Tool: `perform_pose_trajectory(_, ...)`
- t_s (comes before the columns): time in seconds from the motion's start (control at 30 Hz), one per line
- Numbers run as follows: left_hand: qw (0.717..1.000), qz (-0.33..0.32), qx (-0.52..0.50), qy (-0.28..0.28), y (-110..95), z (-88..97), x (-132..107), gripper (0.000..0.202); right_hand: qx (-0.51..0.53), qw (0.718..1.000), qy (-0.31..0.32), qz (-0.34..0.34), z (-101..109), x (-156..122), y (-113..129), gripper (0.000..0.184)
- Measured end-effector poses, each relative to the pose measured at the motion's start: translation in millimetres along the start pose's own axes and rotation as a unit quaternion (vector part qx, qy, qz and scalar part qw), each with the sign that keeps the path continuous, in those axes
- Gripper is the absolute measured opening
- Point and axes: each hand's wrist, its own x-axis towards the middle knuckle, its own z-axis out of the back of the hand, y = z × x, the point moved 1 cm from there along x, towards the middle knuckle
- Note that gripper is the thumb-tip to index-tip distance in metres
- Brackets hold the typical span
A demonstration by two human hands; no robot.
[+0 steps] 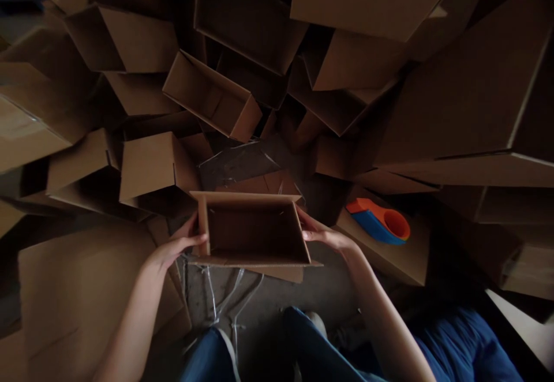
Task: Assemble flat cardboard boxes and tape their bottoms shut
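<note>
I hold an open-topped brown cardboard box (253,232) in front of me, its dark inside facing up and its flaps spread outward. My left hand (177,246) grips the box's left wall, thumb over the rim. My right hand (322,233) grips the right wall the same way. The box hangs above the grey floor between my knees.
A heap of empty cardboard boxes (208,96) rises all around, ahead and on both sides. An orange and blue tape dispenser (381,223) lies on a flat box at the right. Loose plastic strapping (229,295) trails on the floor. My jeans (212,356) show below.
</note>
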Motion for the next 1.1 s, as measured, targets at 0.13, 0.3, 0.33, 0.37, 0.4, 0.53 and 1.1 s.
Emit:
perform_pose_trajectory(0.13,0.997,-0.007,0.074,-0.008,-8.6,-25.7,2.1,0.099,-0.095,0.990,-0.098,-0.018,-9.8,14.3,9.6,0.111)
perform_pose_trajectory(0.3,0.994,-0.051,0.074,-0.059,1.7,-34.7,12.7,0.108,-0.184,0.954,-0.228,-0.058,-17.4,29.7,6.3,0.110)
perform_pose_trajectory(0.33,0.994,-0.055,0.072,-0.067,4.7,-33.8,13.8,0.109,-0.190,0.949,-0.244,-0.058,-17.6,30.9,2.8,0.108)
perform_pose_trajectory(0.37,0.994,-0.054,0.067,-0.073,7.3,-32.9,14.0,0.109,-0.193,0.946,-0.256,-0.053,-17.7,31.5,-0.9,0.106)
perform_pose_trajectory(0.4,0.994,-0.053,0.061,-0.075,9.4,-32.5,13.4,0.109,-0.194,0.945,-0.260,-0.044,-17.6,31.4,-4.5,0.102)
perform_pose_trajectory(0.53,0.994,-0.070,0.035,-0.073,12.3,-35.6,5.8,0.104,-0.175,0.953,-0.245,0.012,-17.4,28.5,-15.1,0.092)
perform_pose_trajectory(1.1,0.988,-0.123,0.079,-0.051,9.4,-31.4,13.2,0.091,-0.222,0.930,-0.291,0.025,-14.2,20.3,-12.1,0.141)
